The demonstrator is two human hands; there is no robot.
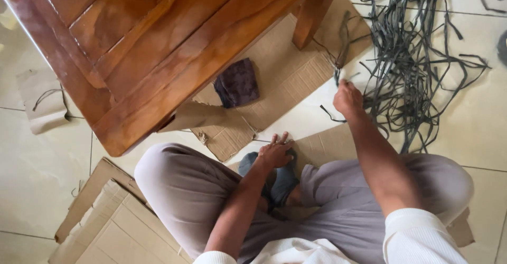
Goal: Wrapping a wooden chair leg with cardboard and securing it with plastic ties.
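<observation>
The right hand (347, 99) reaches out beside the table leg (309, 18). Its fingers are clenched on dark strips (412, 58); the pile spreads across the floor just beyond the leg, and the gripped ends rise from the fingertips. The left hand (275, 153) lies flat, fingers released, on a grey sock (282, 182), nearer the person than the leg. A dark cloth (237, 83) lies on cardboard (285, 79) under the table (132, 47).

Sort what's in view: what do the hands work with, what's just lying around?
In hand:
- right hand pinching the tangled dark grey strips
- left hand resting on the grey-blue slipper

Lying about:
- glossy brown wooden furniture
- dark purple-brown cloth
- torn flat brown cardboard sheets
- small brown paper bag
</observation>
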